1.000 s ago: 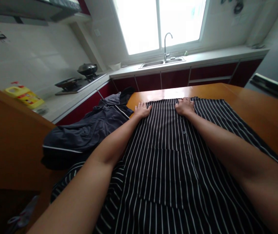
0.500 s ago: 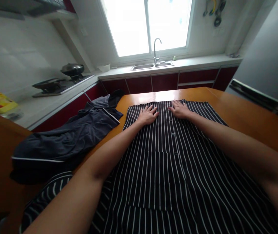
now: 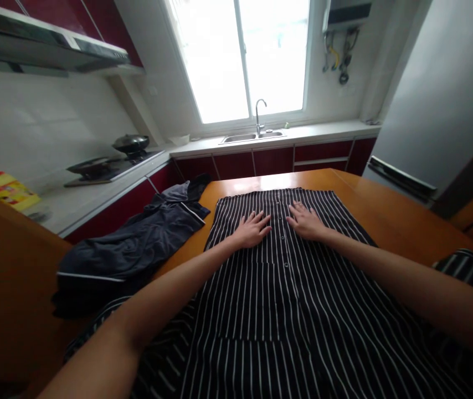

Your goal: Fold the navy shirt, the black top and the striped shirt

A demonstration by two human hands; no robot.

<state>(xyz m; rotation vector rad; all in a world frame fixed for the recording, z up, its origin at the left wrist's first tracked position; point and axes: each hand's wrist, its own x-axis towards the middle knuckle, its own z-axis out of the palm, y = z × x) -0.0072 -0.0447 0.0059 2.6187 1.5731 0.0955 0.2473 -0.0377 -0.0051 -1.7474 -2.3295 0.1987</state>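
Note:
A black shirt with thin white stripes (image 3: 286, 299) lies spread flat on the orange wooden table (image 3: 386, 216), its button row running down the middle. My left hand (image 3: 252, 229) rests palm down on the shirt just left of the buttons, fingers spread. My right hand (image 3: 305, 221) lies flat just right of the buttons, fingers apart. Both hands hold nothing and sit a little short of the shirt's far edge.
A dark grey garment with white piping (image 3: 137, 244) lies heaped on the table's left side. Beyond it runs a kitchen counter with a stove and wok (image 3: 130, 145), a sink with tap (image 3: 257, 130) under the window, and a yellow bottle (image 3: 6, 189). A grey fridge (image 3: 427, 111) stands right.
Both hands have slid back toward me along the shirt from its far edge, staying flat on either side of the buttons. The view has tilted up.

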